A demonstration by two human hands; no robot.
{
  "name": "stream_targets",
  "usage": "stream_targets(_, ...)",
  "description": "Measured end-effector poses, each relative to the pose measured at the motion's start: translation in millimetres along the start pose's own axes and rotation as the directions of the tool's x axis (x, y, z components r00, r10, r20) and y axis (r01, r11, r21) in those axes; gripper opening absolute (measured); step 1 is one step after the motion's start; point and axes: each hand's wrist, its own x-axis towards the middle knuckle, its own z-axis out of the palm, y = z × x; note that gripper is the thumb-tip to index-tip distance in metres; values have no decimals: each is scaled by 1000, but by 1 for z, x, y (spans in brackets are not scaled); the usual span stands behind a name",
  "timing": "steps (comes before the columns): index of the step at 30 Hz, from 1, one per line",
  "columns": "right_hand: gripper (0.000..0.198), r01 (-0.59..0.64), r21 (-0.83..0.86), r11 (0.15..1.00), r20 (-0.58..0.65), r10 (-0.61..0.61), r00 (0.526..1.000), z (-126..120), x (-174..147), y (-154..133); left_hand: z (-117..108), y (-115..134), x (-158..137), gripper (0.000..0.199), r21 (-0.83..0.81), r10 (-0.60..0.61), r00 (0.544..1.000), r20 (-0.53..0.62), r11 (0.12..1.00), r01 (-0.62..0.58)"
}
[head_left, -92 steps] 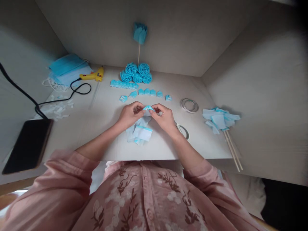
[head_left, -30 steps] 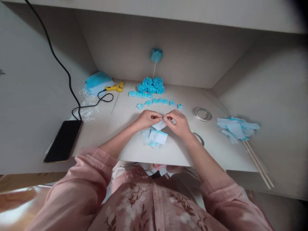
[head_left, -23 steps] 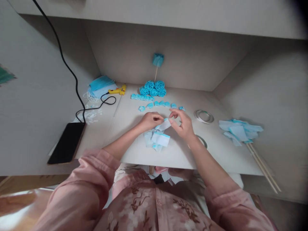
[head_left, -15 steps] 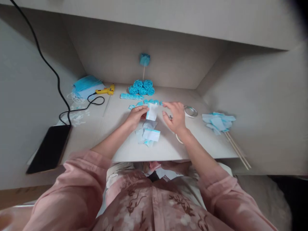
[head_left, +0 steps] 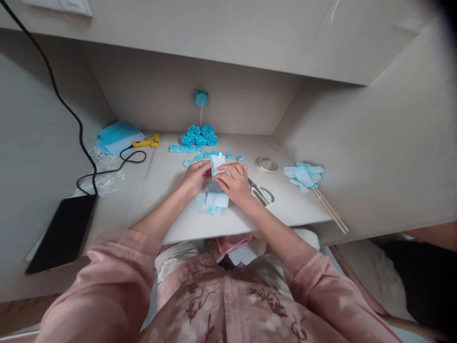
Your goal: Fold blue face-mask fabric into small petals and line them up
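My left hand (head_left: 197, 177) pinches the left edge of a small white fabric piece with a blue border (head_left: 219, 162), held upright above the table. My right hand (head_left: 233, 182) is closed at the same piece's lower right, its fingertips pressed against it. Below the hands lie several loose cut pieces (head_left: 217, 200), white and light blue. Just behind the held piece, small folded blue pieces (head_left: 229, 156) sit in a curved row. White-handled scissors (head_left: 263, 194) rest beside my right hand, which partly covers their blades.
Blue rolled rosettes (head_left: 202, 136) stand at the back, near a blue flower on a stick (head_left: 201, 98). Left are face masks (head_left: 119, 136), a yellow glue gun (head_left: 147, 142) and a black phone (head_left: 61, 233). Right are a tape roll (head_left: 266, 165), cut pieces (head_left: 303, 176) and wooden sticks (head_left: 331, 211).
My right hand has moved left and closed onto the fabric piece, uncovering the scissors. The left hand keeps its hold. The camera view has shifted and tilted slightly.
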Motion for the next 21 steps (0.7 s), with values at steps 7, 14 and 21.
stream_targets(7,20,-9,20,1000,-42,9,999,0,-8,7,-2,-2,1,21,-63,-135,991,-15,989,133)
stream_targets(14,21,28,154,988,-52,-21,998,-8,-1,24,1,-6,1,20,-151,-153,987,-55,978,143)
stream_targets(21,16,-61,313,948,34,53,998,-7,4,36,1,-2,0,27,-185,-94,994,48,977,101)
